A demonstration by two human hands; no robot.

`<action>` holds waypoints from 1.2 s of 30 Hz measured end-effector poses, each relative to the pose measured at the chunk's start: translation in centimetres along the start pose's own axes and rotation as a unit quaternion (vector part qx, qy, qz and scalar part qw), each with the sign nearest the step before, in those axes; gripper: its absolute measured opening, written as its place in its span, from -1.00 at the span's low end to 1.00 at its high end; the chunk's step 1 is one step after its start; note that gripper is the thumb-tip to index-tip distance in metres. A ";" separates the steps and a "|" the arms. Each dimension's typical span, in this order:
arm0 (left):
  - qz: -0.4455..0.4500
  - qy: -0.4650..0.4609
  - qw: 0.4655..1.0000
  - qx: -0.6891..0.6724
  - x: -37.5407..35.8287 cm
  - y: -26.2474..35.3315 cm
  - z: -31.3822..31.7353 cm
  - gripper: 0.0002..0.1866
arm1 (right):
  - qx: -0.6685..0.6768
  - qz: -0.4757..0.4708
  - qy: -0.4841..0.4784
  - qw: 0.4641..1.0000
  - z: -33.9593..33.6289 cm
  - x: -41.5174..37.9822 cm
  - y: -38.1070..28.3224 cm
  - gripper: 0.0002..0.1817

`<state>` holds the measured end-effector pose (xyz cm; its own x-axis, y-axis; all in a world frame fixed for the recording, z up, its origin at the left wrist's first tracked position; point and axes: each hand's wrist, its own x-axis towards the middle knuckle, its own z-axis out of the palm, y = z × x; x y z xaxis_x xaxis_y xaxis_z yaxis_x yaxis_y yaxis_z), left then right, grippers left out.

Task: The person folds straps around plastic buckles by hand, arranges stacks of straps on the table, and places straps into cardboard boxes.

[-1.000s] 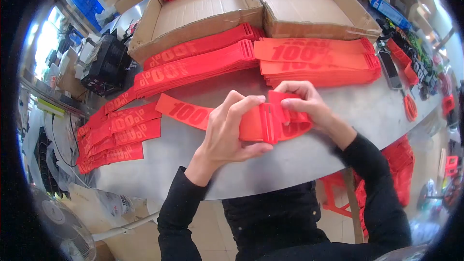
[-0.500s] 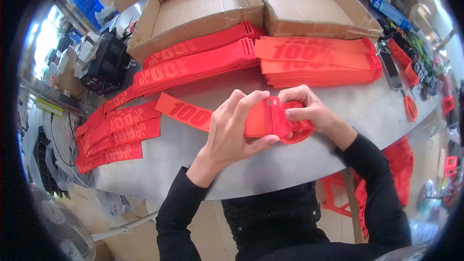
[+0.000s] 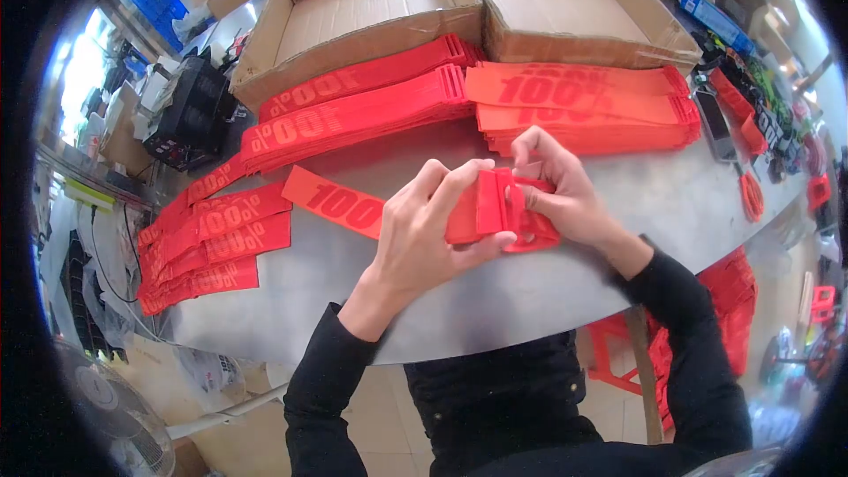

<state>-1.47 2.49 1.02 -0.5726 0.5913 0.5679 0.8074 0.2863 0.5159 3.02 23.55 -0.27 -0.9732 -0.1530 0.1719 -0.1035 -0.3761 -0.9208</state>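
Note:
My left hand (image 3: 420, 234) is wrapped round a red strap (image 3: 331, 204) printed "100", whose free end stretches out to the left above the grey table. At the strap's other end is a red plastic piece (image 3: 521, 219) with slots. My right hand (image 3: 565, 194) pinches at this piece, thumb and index finger near its upper edge; what lies between those fingertips is too small to tell. Behind my hands are a stack of orange-red straps (image 3: 583, 115) and a stack of red straps (image 3: 353, 119). More red straps (image 3: 221, 243) lie fanned out at the left.
Two cardboard boxes (image 3: 371, 13) with red straps inside stand at the back of the grey table (image 3: 424, 322). A phone (image 3: 712, 124) and orange-handled scissors (image 3: 751, 197) lie at the right. A black machine (image 3: 190, 115) is at the left, a fan (image 3: 115, 406) at lower left.
My right hand has shifted slightly, its index finger raised and bent more. The red plastic piece has turned between my hands, and its round part now looks flatter.

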 end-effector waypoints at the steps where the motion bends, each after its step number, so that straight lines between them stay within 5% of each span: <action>1: -0.001 0.000 1.000 0.000 -0.1 0.0 0.0 -0.22 | 0.001 0.001 0.000 1.000 0.1 -0.2 -0.1 -0.83; 4: 0.011 0.020 0.998 0.055 0.0 0.4 0.0 -0.34 | -0.278 -0.024 0.004 0.960 0.1 -0.9 -1.3 -0.75; 9: 0.035 0.010 0.994 0.101 -0.1 0.2 0.0 -0.36 | -0.467 -0.063 -0.103 0.876 0.6 -0.4 -1.5 -0.83; 17: 0.004 0.012 0.993 0.118 0.3 0.4 -0.6 -0.25 | -0.359 -0.167 -0.098 0.913 -1.8 1.0 -1.2 -0.67; 20: -0.003 0.034 0.993 0.111 0.3 0.0 -1.0 -0.23 | -0.032 -0.123 -0.010 0.992 -3.3 1.2 -2.0 -0.55; 24: -0.030 0.071 0.990 0.120 0.2 -0.3 -1.1 -0.25 | 0.156 -0.078 0.026 0.984 -6.9 0.9 -4.0 -0.39; 26: -0.022 0.077 0.987 0.137 0.5 -0.4 -1.2 -0.27 | 0.260 -0.091 0.144 0.950 -8.8 0.6 -5.1 -0.38; 31: -0.029 0.053 0.984 0.167 0.5 0.8 -1.3 -0.35 | 0.248 -0.131 0.190 0.941 -10.7 1.0 -5.5 -0.38; 36: -0.045 0.089 0.981 0.164 0.2 0.4 -1.3 -0.56 | 0.313 -0.125 0.074 0.939 -8.7 0.8 -5.2 -0.37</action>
<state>-1.45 1.69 2.18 -0.6355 0.4196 0.6481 0.7385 0.5752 0.3517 1.00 33.33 1.61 -0.9572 0.1224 0.2622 -0.2364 -0.8534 -0.4646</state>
